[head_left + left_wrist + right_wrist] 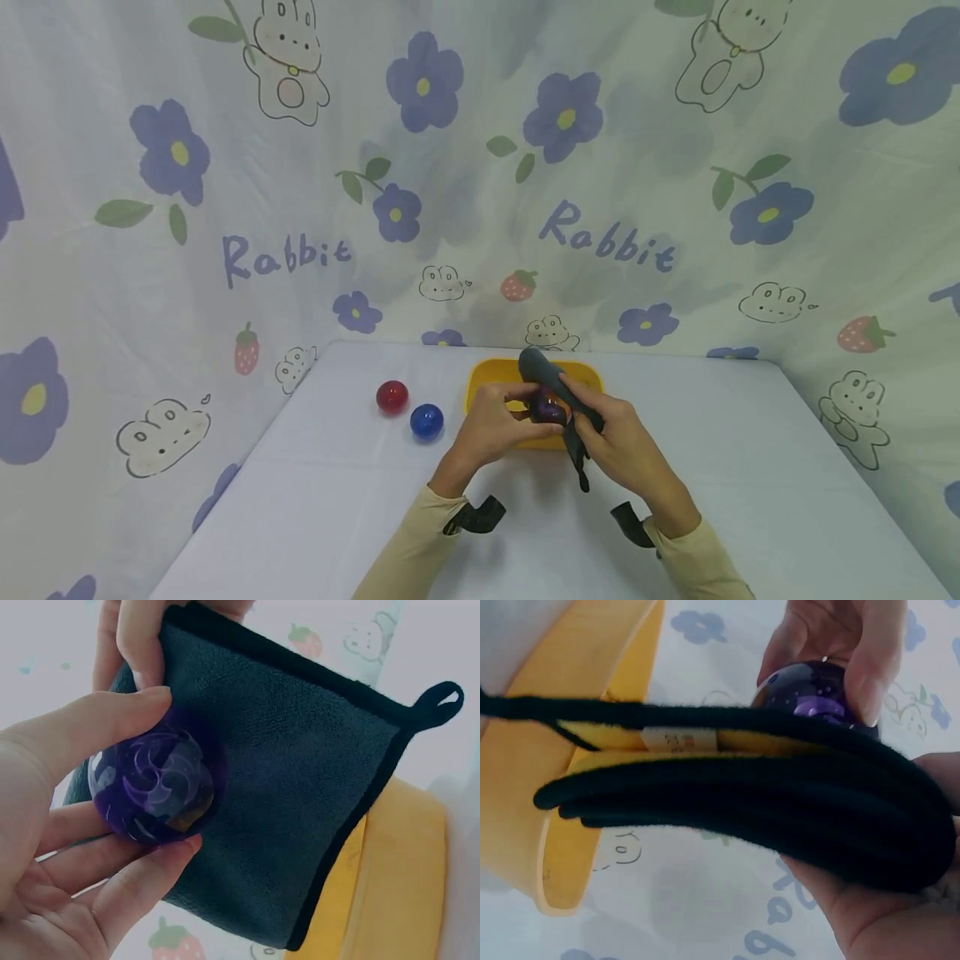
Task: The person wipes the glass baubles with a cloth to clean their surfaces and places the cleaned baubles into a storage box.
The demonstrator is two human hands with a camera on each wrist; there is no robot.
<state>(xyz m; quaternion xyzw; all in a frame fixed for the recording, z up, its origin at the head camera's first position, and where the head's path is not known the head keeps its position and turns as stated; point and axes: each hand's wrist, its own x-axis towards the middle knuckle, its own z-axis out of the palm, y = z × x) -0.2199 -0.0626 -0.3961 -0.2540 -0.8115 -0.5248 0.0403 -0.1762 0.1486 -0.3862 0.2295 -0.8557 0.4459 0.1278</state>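
Observation:
My left hand (486,423) holds a shiny purple ball (161,780) between its thumb and fingers; a swirl pattern shows on it in the left wrist view. In my right hand (621,440) is a folded dark grey cloth (292,765) with a black edge and a corner loop. The cloth lies against the ball's far side in the left wrist view. Both hands are over the near part of a yellow tub (472,382) in the head view, and they hide much of its inside.
On the table (315,492), left of the tub, stand a red ball (392,397) and a blue ball (427,422), slightly apart. A printed curtain (480,183) rises behind the table and at both sides. A small label (681,739) sits between the cloth's folds.

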